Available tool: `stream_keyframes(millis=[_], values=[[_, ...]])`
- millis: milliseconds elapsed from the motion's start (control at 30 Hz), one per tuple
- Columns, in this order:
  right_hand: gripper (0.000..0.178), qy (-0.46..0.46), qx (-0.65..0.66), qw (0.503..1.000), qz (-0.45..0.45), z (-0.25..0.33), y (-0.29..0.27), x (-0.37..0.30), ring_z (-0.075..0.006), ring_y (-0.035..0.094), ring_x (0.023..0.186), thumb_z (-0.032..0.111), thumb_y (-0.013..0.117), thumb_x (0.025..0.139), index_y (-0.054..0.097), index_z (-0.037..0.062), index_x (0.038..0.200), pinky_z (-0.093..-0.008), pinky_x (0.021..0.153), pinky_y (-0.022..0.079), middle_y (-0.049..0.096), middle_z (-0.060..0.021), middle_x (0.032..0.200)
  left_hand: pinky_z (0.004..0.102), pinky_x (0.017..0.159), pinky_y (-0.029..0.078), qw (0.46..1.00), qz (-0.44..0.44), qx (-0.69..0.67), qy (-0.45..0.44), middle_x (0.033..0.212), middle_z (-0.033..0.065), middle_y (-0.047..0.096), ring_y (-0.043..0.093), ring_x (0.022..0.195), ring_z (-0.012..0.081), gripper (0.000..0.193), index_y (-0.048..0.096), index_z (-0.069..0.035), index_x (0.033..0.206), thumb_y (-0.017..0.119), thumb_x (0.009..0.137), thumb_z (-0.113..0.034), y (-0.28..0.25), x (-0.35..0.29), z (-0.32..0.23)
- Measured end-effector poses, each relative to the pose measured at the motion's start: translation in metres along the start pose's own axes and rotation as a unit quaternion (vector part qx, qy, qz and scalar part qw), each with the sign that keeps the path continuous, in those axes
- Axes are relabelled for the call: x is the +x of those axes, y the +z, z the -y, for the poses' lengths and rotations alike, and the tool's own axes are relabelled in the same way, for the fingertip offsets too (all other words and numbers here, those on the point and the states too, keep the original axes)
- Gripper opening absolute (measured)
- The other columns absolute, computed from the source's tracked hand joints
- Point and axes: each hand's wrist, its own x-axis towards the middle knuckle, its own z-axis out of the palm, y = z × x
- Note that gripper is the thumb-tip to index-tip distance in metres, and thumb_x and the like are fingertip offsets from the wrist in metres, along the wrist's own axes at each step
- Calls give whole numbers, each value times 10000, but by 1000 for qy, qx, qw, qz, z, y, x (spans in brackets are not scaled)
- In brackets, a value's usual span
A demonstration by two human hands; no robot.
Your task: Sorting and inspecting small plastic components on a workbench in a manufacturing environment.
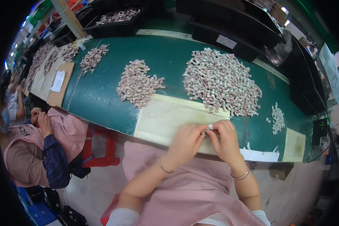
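bench top: smooth matt green | work mat: pale, matt, scuffed | apron: soft pink cloth | far trays: black plastic, slight sheen | right-wrist bangles: shiny metal

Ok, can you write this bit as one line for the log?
left hand: pinching small white piece | right hand: pinching same piece | big pile: behind hands | mat: under hands

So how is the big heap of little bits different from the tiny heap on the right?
The big heap is wide and piled thick; the tiny heap is thin and narrow. The big heap looks pinkish-white; the tiny heap looks mostly white. The big heap lies just beyond both hands, left hand and right hand; the tiny heap sits off to their right. Both rest on the green table.
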Motion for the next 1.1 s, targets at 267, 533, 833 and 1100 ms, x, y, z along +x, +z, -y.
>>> stream_keyframes(millis=[267,533,833,1100], values=[[200,58,-227,971,-46,-48,-11,20,-348,545,810,93,689,817,557,11,944,-435,757,420,568,-151,834,406,804,432,996,-57,62,6,959,100,597,558,898,301,299,626,-51,1081,627,789,17,-9,7,5],[217,97,-148,978,-115,-50,-48,-9,-297,546,772,20,631,859,561,-10,1062,-398,724,436,575,-137,849,410,878,413,920,-50,384,60,1112,105,583,528,1052,286,258,683,-67,997,587,760,-36,-86,68,85],[203,243,-217,921,-214,-127,-133,-80,-302,628,842,79,613,913,587,-17,1090,-382,765,490,646,-168,928,409,868,412,909,14,410,81,1049,75,606,546,1021,270,136,647,-48,897,593,776,-80,-94,73,95],[137,105,-317,931,-150,-131,-142,-62,-322,603,823,16,634,846,647,-2,981,-378,741,488,644,-137,916,367,756,477,967,-31,248,45,929,125,664,639,857,281,109,627,-20,962,610,855,-21,-70,82,54]])
